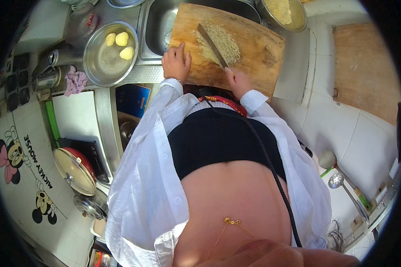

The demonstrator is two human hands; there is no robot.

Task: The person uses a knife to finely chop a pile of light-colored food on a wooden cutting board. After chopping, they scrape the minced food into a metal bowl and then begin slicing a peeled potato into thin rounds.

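A wooden cutting board (257, 63) lies tilted across a stainless steel sink (158, 30). Finely chopped pale yellow pieces, perhaps potato, form a pile (225, 43) on its middle. My right hand (239, 81) grips the handle of a kitchen knife (214, 46), whose blade lies across the left part of the pile. At the board's left edge rests my left hand (176, 63), fingers spread, with nothing in it. Left of the sink, a steel basin (110, 70) holds three peeled, pale yellow potatoes (122, 39).
A metal bowl (297, 20) of chopped pale yellow food stands beyond the board's far right corner. Near the basin are a purple cloth (75, 81) and a metal cup (48, 78). A red pan with a glass lid (75, 172) is at left; ladles (337, 180) hang at right.
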